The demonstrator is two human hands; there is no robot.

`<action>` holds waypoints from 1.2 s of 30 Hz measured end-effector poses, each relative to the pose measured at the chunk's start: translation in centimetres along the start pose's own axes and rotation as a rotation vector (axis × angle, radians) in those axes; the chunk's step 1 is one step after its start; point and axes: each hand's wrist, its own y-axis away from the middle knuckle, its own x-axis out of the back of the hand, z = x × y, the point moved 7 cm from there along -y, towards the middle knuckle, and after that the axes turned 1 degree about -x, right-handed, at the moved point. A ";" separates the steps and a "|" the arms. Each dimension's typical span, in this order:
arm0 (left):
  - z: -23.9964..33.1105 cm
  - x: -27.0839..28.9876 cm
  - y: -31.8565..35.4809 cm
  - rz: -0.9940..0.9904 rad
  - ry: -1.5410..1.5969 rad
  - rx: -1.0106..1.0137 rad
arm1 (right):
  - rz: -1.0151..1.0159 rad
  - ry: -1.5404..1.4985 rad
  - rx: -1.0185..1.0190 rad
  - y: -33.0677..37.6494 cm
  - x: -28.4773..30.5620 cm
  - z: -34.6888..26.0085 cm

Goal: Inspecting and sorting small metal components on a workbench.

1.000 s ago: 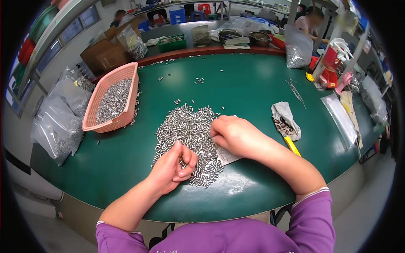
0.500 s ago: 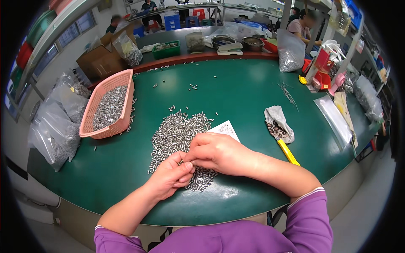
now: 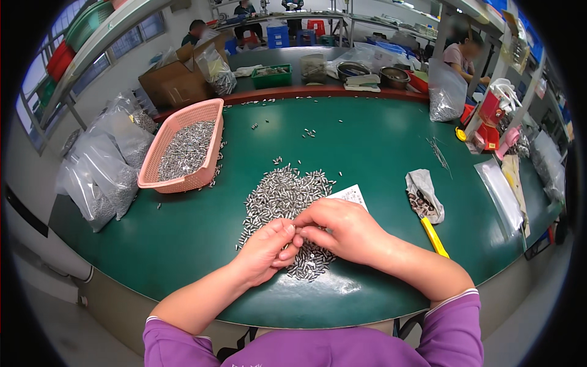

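Brought right hand [image 3: 347,230] to left hand [image 3: 269,248] since a second ago, both pinched; can't tell on what. Seeing loads of metal bits [image 3: 281,196] left piled near, no finished ones.

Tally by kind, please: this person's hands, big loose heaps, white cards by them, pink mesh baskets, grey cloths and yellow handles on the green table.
Hands: 2, left hand and right hand
Heap of small metal pieces: 1 (pieces too many to count)
White card: 1
Pink basket: 1
Grey cloth: 1
Yellow handle: 1
Total: 7
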 end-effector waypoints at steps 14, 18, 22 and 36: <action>0.1 -0.1 -0.1 -0.005 0.026 -0.002 | 0.056 0.154 0.097 0.0 0.2 -1.0; 0.0 -0.1 0.0 -0.043 0.061 -0.020 | 0.052 0.152 0.132 0.0 0.1 -1.2; -0.2 0.0 -0.1 -0.035 0.075 -0.009 | 0.039 0.138 0.132 0.1 -0.1 -1.1; -0.4 -0.1 -0.1 -0.053 0.094 0.016 | 0.033 0.124 0.095 0.0 0.0 -1.1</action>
